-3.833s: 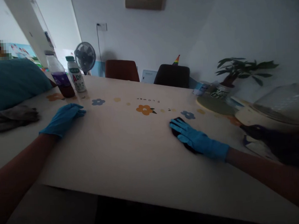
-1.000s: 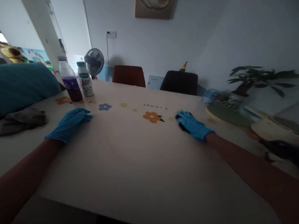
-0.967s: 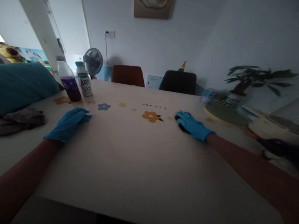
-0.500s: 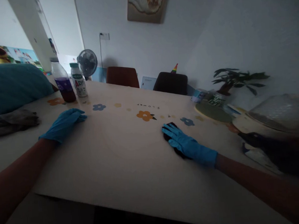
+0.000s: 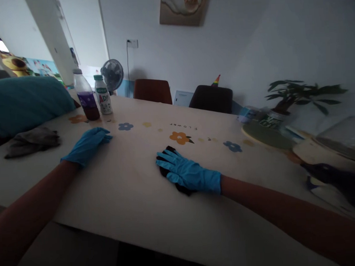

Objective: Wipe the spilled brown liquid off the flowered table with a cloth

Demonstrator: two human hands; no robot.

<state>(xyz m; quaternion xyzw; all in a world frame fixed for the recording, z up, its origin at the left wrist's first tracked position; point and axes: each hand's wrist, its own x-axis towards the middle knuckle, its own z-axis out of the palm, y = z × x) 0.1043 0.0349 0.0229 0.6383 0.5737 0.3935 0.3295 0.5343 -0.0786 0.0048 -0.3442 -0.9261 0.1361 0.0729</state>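
Observation:
Both my hands wear blue gloves. My right hand [image 5: 188,172] lies flat, fingers spread, pressing a small black cloth [image 5: 180,187] onto the cream flower-print table cover [image 5: 138,178] near the middle of the table. Most of the cloth is hidden under the palm. My left hand [image 5: 87,146] rests palm down on the cover at the left, fingers stretched out and holding nothing.
A bottle of purple drink [image 5: 86,95] and a white bottle [image 5: 103,95] stand at the far left. A grey rag [image 5: 32,140] lies by the left edge. A potted plant [image 5: 285,99], a green mat [image 5: 265,134] and covered dishes [image 5: 338,144] crowd the right. Two chairs [image 5: 213,98] stand behind.
My right hand has slid the black cloth leftward and nearer to me, from beside the blue flower print to the table's middle. My left hand has stayed where it was.

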